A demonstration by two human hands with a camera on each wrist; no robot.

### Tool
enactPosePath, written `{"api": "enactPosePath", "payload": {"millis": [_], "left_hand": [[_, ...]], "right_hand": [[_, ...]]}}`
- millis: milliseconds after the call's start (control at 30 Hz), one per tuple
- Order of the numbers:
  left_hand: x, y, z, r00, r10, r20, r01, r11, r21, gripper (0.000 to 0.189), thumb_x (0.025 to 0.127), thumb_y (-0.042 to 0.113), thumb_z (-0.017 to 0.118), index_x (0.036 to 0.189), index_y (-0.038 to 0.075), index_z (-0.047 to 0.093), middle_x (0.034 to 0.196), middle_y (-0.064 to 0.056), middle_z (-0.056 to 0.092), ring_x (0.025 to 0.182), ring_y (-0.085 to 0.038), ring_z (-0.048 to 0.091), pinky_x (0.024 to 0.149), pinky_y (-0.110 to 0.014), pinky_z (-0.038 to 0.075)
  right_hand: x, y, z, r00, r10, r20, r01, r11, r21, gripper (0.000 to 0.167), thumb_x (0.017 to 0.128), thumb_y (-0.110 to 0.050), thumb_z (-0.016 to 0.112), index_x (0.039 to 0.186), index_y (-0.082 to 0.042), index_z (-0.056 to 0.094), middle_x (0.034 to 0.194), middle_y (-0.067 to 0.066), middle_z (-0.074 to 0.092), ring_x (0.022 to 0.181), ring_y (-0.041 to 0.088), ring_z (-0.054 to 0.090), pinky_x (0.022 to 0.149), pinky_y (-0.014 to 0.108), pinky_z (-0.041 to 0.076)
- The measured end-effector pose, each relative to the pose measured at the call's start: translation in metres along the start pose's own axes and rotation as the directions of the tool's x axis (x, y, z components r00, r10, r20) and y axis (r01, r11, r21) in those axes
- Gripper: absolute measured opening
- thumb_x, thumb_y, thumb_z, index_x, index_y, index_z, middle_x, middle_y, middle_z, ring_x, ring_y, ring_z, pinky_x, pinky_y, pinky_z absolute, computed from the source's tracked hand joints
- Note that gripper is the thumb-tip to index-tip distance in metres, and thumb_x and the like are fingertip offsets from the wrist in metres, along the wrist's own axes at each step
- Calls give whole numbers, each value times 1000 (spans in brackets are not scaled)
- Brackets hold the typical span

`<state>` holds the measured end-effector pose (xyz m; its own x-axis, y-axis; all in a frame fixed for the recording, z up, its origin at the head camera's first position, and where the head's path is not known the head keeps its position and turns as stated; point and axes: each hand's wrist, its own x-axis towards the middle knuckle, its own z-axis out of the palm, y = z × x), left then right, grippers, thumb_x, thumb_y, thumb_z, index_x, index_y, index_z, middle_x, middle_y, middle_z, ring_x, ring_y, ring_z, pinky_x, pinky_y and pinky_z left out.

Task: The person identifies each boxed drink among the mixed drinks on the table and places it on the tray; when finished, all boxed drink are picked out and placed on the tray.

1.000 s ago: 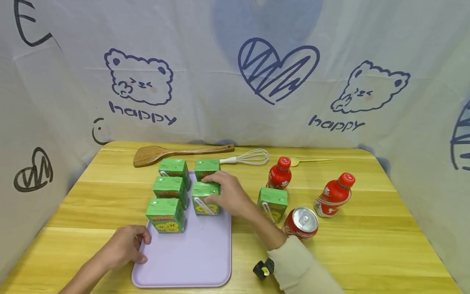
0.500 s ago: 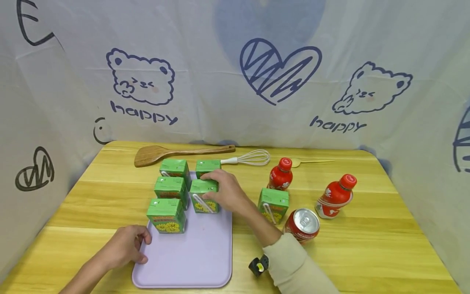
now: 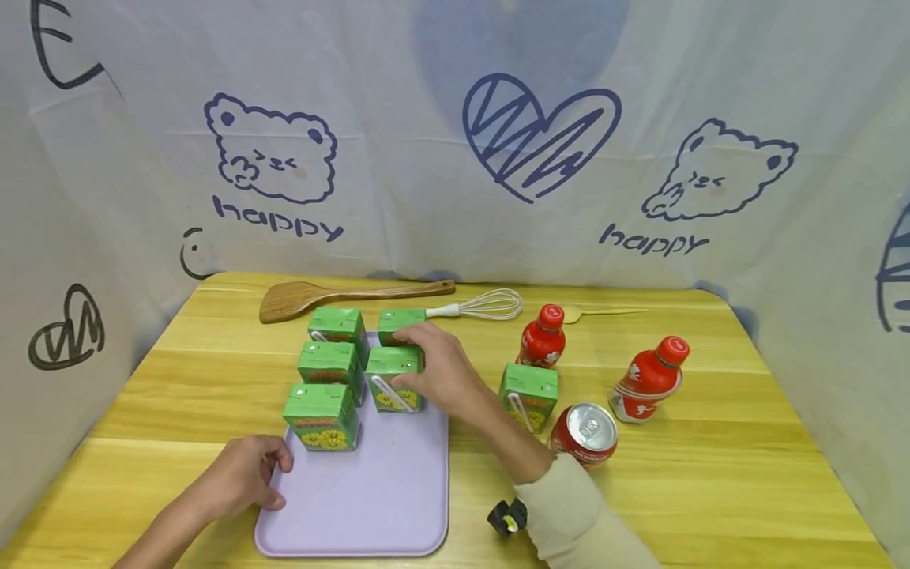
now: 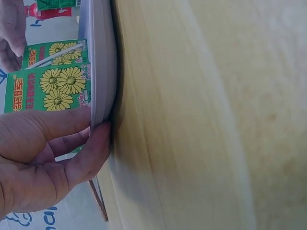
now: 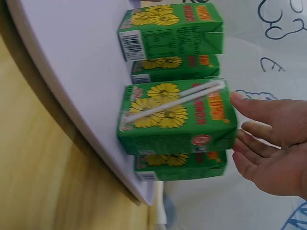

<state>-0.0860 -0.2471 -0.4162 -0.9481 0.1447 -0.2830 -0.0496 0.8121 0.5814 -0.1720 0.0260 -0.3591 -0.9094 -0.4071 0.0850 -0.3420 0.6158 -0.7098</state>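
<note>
My left hand (image 3: 238, 478) pinches the left rim of a lilac tray (image 3: 370, 506); in the left wrist view the thumb and fingers lie on either side of the tray's edge. My right hand (image 3: 448, 375) is at the top of a green drink carton (image 3: 389, 361) with a white straw on its front. In the right wrist view its fingertips (image 5: 236, 98) are right at the carton's upper edge, spread and not wrapped round it. Three more cartons (image 3: 321, 401) form a column along the tray's left side, and another carton (image 3: 403, 317) stands behind the one at my right hand.
To the right of the tray stand a single green carton (image 3: 529, 383), a red can (image 3: 583, 435) and two red bottles (image 3: 543, 344). Along the back lie a wooden spatula (image 3: 298, 300), a whisk (image 3: 490, 304) and a yellow spoon (image 3: 590, 311). A cloth backdrop (image 3: 398, 221) rises behind.
The carton at my right hand has shifted slightly back and left on the tray. Since half a second ago my right fingers have spread a little. My left hand stays on the rim.
</note>
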Motion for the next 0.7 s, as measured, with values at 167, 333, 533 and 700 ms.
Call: {"api": "enactPosePath", "payload": {"millis": [167, 333, 533, 700], "left_hand": [[0, -1, 0, 1000, 12, -2, -12, 1000, 2, 40, 51, -5, 84, 80, 6, 59, 65, -4, 50, 61, -16, 46, 51, -23, 38], [0, -2, 1, 1000, 18, -7, -18, 1000, 4, 41, 50, -5, 85, 80, 6, 59, 65, -4, 50, 61, -16, 46, 50, -23, 38], [1, -1, 2, 1000, 25, -6, -25, 1000, 1, 40, 50, -5, 84, 79, 6, 58, 65, -4, 51, 61, -16, 46, 51, -23, 39], [0, 0, 1, 1000, 30, -5, -30, 1000, 4, 41, 50, -5, 84, 79, 6, 58, 65, -4, 51, 61, -16, 46, 50, -23, 39]], "right_hand": [[-10, -4, -14, 1000, -20, 8, 20, 1000, -21, 60, 77, -18, 77, 132, -12, 52, 134, 3, 54, 127, 22, 48, 107, 37, 39], [-22, -2, -29, 998, -57, -10, 57, 998, -15, 56, 78, -17, 77, 128, -9, 55, 131, 5, 56, 123, 23, 52, 104, 39, 42], [-38, 5, -47, 1000, -11, -7, 10, 999, -37, 54, 78, -20, 77, 128, -13, 56, 131, 1, 57, 120, 21, 54, 101, 40, 44], [-52, 20, -64, 1000, 20, -13, -20, 999, -46, 56, 78, -22, 77, 129, -13, 56, 132, 1, 58, 122, 23, 53, 102, 43, 43]]}}
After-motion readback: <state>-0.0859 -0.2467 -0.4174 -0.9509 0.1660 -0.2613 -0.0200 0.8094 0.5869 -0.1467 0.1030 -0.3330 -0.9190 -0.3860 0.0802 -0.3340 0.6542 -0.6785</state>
